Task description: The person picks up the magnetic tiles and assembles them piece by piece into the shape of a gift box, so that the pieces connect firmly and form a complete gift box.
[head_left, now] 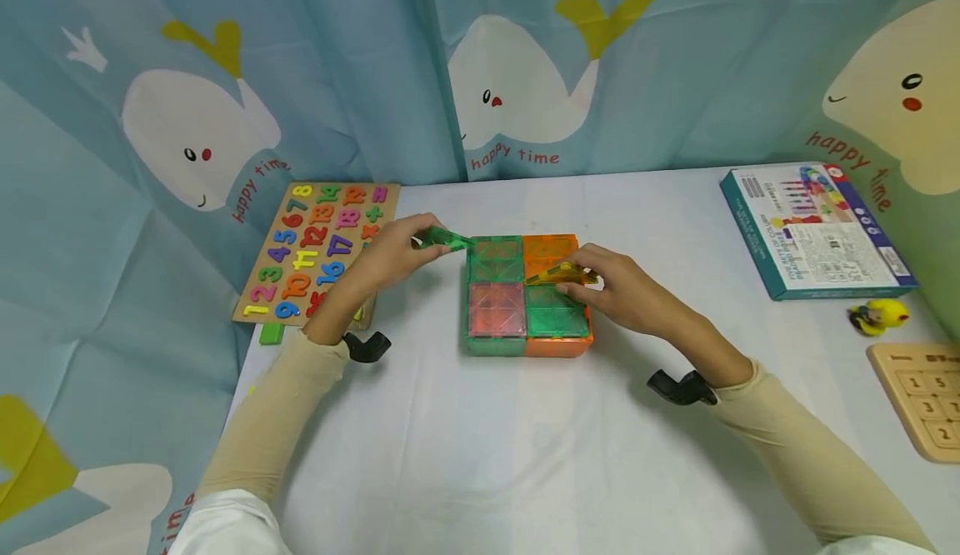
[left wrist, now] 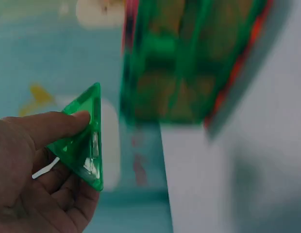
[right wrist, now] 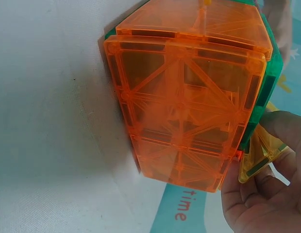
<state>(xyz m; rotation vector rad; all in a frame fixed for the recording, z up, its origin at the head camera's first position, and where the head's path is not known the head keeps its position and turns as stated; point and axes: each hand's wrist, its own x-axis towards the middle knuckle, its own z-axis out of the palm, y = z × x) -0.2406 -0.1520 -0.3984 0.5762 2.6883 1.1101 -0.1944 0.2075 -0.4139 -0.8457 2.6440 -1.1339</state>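
Observation:
Translucent magnetic tiles form a box-like block in the middle of the table, with green, orange and pink squares on top. My left hand pinches a green triangular tile between thumb and fingers, just left of the block's far left corner. In the head view that tile's tip comes close to the corner; whether they touch I cannot tell. With my right hand I grip a yellow triangular tile over the block's top, near its right side. Orange tiles make up the side facing the right wrist camera.
A wooden number board lies at the left, a small green piece by its lower edge. To the right are a flat boxed set, a yellow duck toy and a wooden number tray. A whale-print curtain hangs behind.

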